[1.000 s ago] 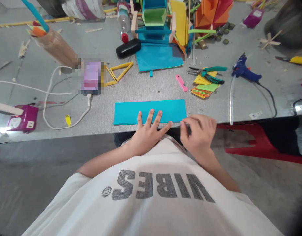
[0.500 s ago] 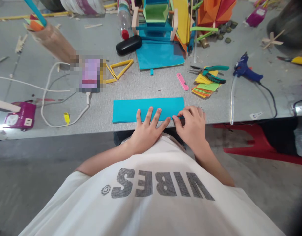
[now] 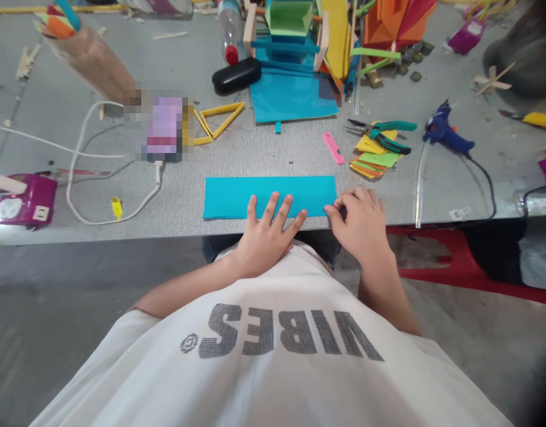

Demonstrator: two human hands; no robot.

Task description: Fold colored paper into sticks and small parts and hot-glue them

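A long blue paper strip (image 3: 228, 196) lies flat along the front edge of the grey table. Spread fingers of my left hand (image 3: 268, 237) rest on its lower middle part. At the strip's lower right corner is my right hand (image 3: 362, 222), with thumb and index finger pinched together at the paper's edge. What sits between those fingertips is too small to make out. Beyond the strip lie a pink folding cutter (image 3: 333, 148) and green-handled pliers (image 3: 391, 135) on a stack of coloured paper pieces (image 3: 374, 163).
A blue glue gun (image 3: 448, 130) stands to the right with its cable. Left are a phone (image 3: 164, 127) on a white cable, yellow triangle frames (image 3: 222, 120) and a purple socket block (image 3: 28, 198). At the back stand a bottle (image 3: 231, 32) and a blue paper model (image 3: 295, 98).
My right hand has moved right along the strip's lower edge to its corner. My left hand stays spread on the paper. The view has shifted slightly.
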